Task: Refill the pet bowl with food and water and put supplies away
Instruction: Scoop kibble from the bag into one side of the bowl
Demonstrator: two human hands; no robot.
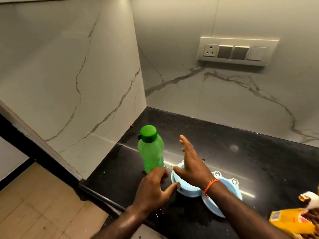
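A green water bottle (151, 152) with its darker green cap on stands upright on the black counter (224, 145) near the left wall. My left hand (153, 188) hovers just in front of the bottle's base, fingers relaxed and holding nothing. My right hand (189, 163) reaches over the light blue double pet bowl (222, 192), fingers spread straight toward the bottle, holding nothing. My right forearm hides most of the bowl. A yellow pet food bag (291, 221) lies at the lower right edge, blurred.
Marble-look walls close the corner behind and to the left of the counter. A switch panel (236, 51) with a socket sits on the back wall. The counter's front edge drops to a tiled floor (39, 204) at the lower left. A small brown crumb (132, 125) lies by the left wall.
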